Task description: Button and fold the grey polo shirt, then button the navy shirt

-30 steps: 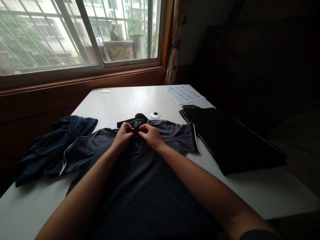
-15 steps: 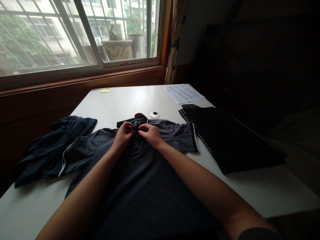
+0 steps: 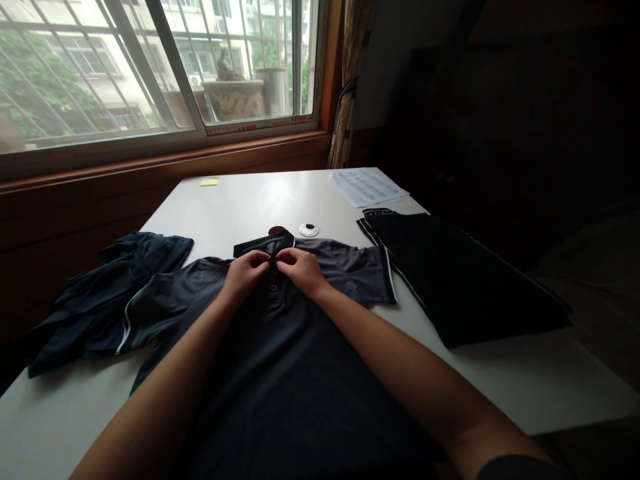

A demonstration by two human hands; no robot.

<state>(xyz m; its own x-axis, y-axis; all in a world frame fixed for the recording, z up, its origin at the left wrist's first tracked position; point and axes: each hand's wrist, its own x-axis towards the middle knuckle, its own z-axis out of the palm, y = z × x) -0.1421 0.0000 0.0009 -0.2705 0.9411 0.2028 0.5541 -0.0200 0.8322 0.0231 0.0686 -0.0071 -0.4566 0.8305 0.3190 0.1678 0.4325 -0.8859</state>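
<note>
Tabletop (image 3: 235, 207) in smooth, glossy white fills the middle of the head view, right below a wood-trimmed sliding window (image 3: 175, 63) with bars outside, so that end's bright while the room's right side is super dark. Patterned tan curtain (image 3: 343, 127) is tied back beside it. Main item's a dark grey, soft-looking polo shirt (image 3: 300, 353), spread front-up across the near part, with a black fold-over collar (image 3: 250, 248). Left hand (image 3: 245, 273) and right hand (image 3: 301, 268) both have fingertips pinched closed on its front opening by the collar, small ringed buttons (image 3: 273, 288) just below. Crumpled navy cloth garment (image 3: 135, 267) on the left, flat black garment (image 3: 475, 280) with white piping on the right, thin printed sheets (image 3: 367, 187) up back.
</note>
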